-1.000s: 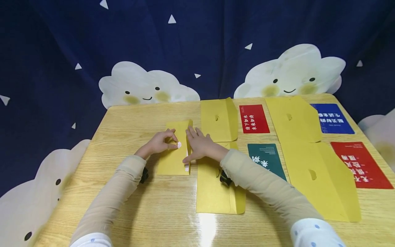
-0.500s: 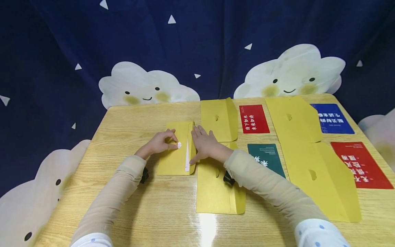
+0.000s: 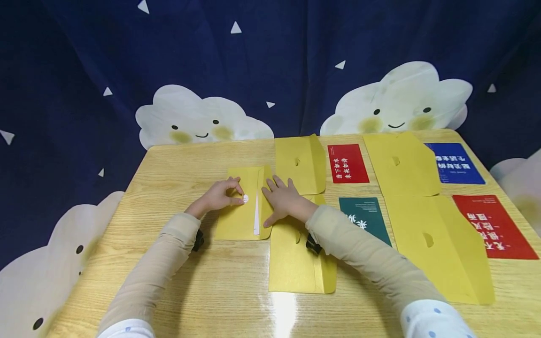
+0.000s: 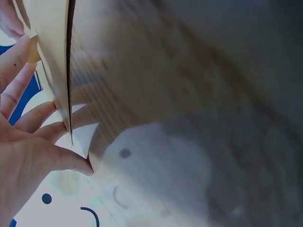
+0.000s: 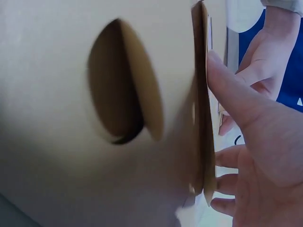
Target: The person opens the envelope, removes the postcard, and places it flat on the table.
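A yellow envelope (image 3: 236, 220) lies on the table with its flap opened to the right, and a strip of white card (image 3: 256, 216) shows in its mouth. My left hand (image 3: 216, 195) pinches at the half-moon tab (image 4: 34, 51) on the envelope, between thumb and index finger. White shows through the cut-out (image 3: 246, 199) beside those fingertips. Its other fingers rest by the envelope's face in the left wrist view. My right hand (image 3: 285, 201) lies over the flap (image 3: 265, 230) with its fingers spread, holding nothing. In the right wrist view its thumb touches the envelope's edge.
Under my right forearm lies another yellow envelope (image 3: 291, 267), with one (image 3: 291, 157) behind it. Two larger yellow envelopes (image 3: 389, 159) are at the right, among red (image 3: 348, 164), green (image 3: 367, 213) and blue (image 3: 458, 164) cards. A dark blue curtain (image 3: 270, 56) backs the wooden table (image 3: 203, 291).
My right hand has shifted right and spread its fingers as the flap folded outward, exposing more of the white card. My left hand keeps its pinch in the same place.
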A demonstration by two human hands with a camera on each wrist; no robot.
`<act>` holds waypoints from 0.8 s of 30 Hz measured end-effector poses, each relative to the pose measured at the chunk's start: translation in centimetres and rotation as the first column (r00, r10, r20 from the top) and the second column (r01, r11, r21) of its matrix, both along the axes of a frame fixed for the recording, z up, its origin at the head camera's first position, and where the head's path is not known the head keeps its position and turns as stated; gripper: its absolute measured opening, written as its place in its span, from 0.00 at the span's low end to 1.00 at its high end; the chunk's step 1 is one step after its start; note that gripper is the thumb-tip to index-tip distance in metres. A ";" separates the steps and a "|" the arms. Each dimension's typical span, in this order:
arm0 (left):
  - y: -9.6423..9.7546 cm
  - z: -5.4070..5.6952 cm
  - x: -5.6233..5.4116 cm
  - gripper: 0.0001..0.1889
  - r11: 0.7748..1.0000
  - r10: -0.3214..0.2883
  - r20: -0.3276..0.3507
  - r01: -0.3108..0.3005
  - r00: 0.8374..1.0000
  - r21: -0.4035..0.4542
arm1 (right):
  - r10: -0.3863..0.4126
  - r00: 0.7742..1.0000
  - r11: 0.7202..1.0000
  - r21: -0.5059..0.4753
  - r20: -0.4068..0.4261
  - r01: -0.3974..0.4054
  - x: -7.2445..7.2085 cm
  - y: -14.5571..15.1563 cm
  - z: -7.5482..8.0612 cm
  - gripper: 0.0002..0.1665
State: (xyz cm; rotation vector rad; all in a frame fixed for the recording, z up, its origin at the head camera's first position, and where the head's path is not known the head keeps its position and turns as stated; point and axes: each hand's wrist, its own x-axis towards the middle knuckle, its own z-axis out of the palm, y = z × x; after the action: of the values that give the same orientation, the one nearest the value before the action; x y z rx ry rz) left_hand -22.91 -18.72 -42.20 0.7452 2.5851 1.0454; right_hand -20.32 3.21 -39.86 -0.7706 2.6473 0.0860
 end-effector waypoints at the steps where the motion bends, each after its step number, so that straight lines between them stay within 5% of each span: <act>1: 0.0 0.0 0.0 0.07 1.000 0.001 0.001 -0.001 1.000 0.003 | 0.002 1.000 1.000 0.011 0.006 -0.002 0.0 0.0 -0.1 0.66; 12: 0.2 0.0 0.1 0.08 1.000 0.013 -0.020 -0.013 1.000 -0.027 | -0.007 0.999 0.999 0.033 0.051 0.005 -0.2 0.1 -0.6 0.66; 24: 0.9 0.1 0.1 0.09 0.999 0.004 -0.147 -0.012 0.989 -0.052 | -0.003 0.998 0.999 0.051 0.065 -0.001 -0.2 0.0 -0.5 0.66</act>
State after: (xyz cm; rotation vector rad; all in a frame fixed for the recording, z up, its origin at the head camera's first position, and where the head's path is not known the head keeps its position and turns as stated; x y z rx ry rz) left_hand -22.84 -17.86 -42.11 0.8280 2.7298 0.9541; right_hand -20.52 3.17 -40.33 -0.7427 2.5736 0.1249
